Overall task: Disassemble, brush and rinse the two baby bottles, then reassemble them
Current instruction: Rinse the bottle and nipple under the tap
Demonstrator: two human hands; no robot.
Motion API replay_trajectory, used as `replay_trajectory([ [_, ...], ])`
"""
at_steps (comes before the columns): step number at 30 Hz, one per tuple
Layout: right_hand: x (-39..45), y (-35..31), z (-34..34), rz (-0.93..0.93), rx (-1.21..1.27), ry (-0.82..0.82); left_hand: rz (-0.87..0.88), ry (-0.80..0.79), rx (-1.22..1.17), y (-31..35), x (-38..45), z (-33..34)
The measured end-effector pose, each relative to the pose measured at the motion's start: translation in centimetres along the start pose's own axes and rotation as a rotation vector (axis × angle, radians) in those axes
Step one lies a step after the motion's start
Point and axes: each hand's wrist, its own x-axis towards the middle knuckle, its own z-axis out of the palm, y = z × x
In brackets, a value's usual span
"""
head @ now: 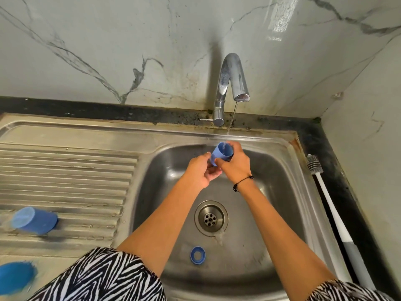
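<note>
Rinsing a blue cap [221, 154] under the tap [232, 83], held over the sink [288, 170].

We pinch the cap with the right hand [235, 165], mouth up in the thin stream; the left hand [201, 170] curls loosely at its base, grip uncertain. Wet plastic may slip and fall toward the drain [211, 218], near the ring [197, 255] already lying in the basin. Another cap [34, 220] lies on the ribbed drainboard [65, 170]; the brush [332, 205] rests on the dark counter edge, beneath stained marble walls.
</note>
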Motion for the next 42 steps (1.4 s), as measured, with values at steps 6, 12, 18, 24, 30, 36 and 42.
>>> replay_trajectory([
  [6,0.0,0.1,0.0,0.033,0.077,-0.046,0.035,-0.047,-0.057,0.6,0.1,0.4],
  [12,0.3,0.0,0.2,-0.186,-0.055,0.043,0.072,-0.067,-0.192,1.2,0.6,0.7],
  [18,0.2,0.5,-0.1,-0.378,-0.178,0.12,-0.007,-0.106,-0.25,0.8,0.3,1.1],
  [24,-1.2,1.4,0.4,-0.4,-0.084,0.12,-0.054,-0.048,-0.153,2.1,1.1,1.2],
  [30,0.3,0.3,0.8,-0.198,-0.159,-0.021,-0.023,-0.223,-0.231,1.6,0.4,1.2],
  [36,0.1,0.3,0.4,-0.304,-0.261,-0.013,-0.008,-0.177,-0.199,1.4,0.3,1.6],
  [42,-0.2,-0.2,-0.1,-0.346,-0.14,0.229,-0.081,-0.157,-0.161,1.3,0.2,1.6],
])
